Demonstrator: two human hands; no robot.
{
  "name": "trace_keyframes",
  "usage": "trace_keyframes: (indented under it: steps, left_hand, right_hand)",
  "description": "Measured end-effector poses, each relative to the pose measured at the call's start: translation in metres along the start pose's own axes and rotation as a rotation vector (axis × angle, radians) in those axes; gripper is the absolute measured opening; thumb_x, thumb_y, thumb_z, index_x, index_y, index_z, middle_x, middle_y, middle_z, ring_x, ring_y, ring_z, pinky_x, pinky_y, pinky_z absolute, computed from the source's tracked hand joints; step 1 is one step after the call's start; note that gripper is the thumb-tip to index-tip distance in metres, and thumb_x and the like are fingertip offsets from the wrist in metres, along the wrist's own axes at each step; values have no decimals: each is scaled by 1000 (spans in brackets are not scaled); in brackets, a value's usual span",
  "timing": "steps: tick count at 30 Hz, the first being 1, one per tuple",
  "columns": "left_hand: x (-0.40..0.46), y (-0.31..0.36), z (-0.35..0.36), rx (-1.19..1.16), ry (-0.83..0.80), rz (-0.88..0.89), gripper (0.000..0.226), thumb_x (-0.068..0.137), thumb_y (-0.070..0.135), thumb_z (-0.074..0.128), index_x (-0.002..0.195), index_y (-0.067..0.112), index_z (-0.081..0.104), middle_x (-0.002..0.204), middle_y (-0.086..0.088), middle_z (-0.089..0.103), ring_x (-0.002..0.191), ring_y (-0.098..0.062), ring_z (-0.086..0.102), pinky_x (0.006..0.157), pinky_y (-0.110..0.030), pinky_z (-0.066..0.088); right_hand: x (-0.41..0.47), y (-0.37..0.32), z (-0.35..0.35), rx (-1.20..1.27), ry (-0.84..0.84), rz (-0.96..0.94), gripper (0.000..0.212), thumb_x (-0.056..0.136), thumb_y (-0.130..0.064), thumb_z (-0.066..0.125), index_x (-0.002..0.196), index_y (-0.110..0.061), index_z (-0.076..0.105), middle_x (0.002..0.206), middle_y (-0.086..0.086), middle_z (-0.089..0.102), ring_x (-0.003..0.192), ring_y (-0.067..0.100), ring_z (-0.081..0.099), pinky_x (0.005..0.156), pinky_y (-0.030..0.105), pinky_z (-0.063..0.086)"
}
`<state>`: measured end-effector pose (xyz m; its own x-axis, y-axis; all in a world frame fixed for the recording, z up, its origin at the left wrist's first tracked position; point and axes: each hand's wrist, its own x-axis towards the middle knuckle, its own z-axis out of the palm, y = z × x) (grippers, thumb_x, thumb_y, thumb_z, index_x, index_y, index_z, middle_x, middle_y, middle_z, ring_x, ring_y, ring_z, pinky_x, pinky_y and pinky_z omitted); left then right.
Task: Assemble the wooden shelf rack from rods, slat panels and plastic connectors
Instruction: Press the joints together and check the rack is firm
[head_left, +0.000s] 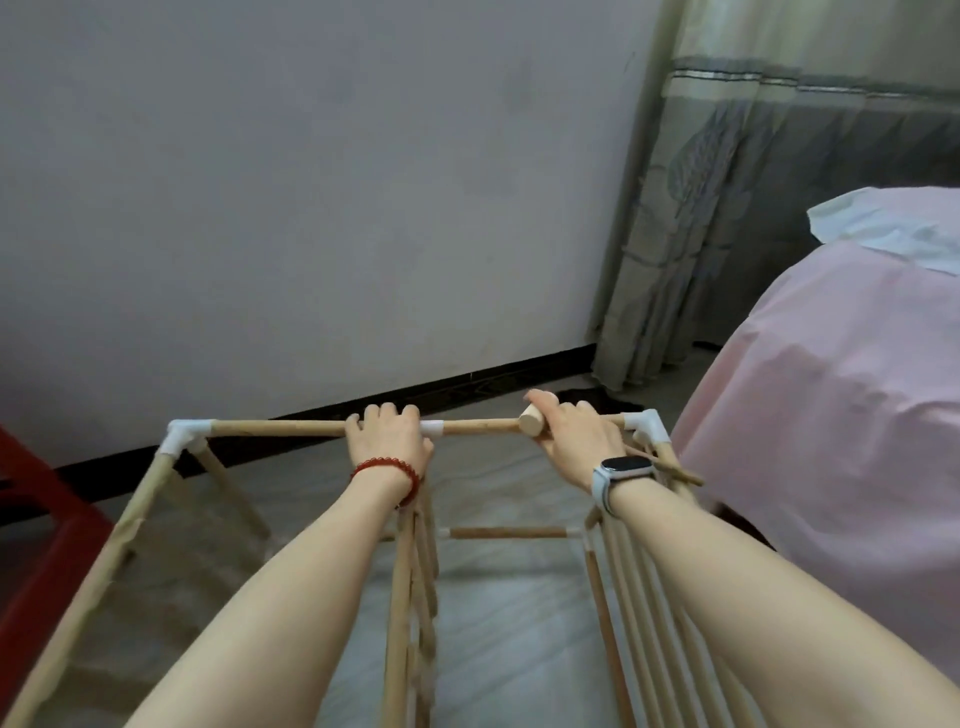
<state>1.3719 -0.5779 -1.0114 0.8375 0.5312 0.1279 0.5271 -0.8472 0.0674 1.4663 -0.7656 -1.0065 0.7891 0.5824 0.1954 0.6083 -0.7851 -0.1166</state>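
I have my left hand (388, 439) curled over the top rod (280, 428) of the rack frame (130, 525), fingers wrapped round it just at the 9 o'clock side of the white middle connector (431, 428). My right hand (579, 441) grips a short wooden piece (531, 422), maybe a mallet head or a loose rod end, I cannot tell which; its round cut face turns toward me and it lies touching the top rod. That rod's long axis runs 9 to 3 o'clock, between the left corner connector (185, 437) and the right corner connector (644, 423). The held piece sits at 3 o'clock from the middle connector, close to it, so the right hand is the nearer one for driving that joint. I judge the left hand steadies while the right works. Slat panels (631, 597) hang down toward 6 o'clock.
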Motion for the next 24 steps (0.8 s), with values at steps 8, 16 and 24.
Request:
trace_keyframes:
  steps: [8, 16, 24]
  left_hand:
    - [3, -13, 45, 4, -126, -6, 30, 94, 30, 41, 121, 24, 53, 121, -4, 50, 118, -24, 41, 103, -43, 28]
    - [-10, 69, 45, -114, -173, 377, 48, 96, 45, 32, 141, 29, 28, 139, -1, 39, 132, -23, 32, 112, -56, 12]
    - [-14, 96, 69, -176, 10, 243, 37, 100, 45, 21, 127, 38, 45, 115, 8, 56, 110, -18, 47, 101, -43, 23]
  right_hand:
    - [4, -3, 36, 40, -98, -87, 43, 96, -38, 44, 137, -30, 33, 115, 6, 48, 97, 30, 54, 68, 33, 36]
    - [-1, 34, -15, 428, 155, 259, 31, 91, -35, 52, 112, -14, 44, 90, 6, 60, 89, 34, 58, 75, 38, 43]
    - [17, 78, -68, 392, 387, 334, 45, 93, -46, 44, 112, -6, 43, 105, 13, 62, 97, 35, 57, 80, 44, 46]
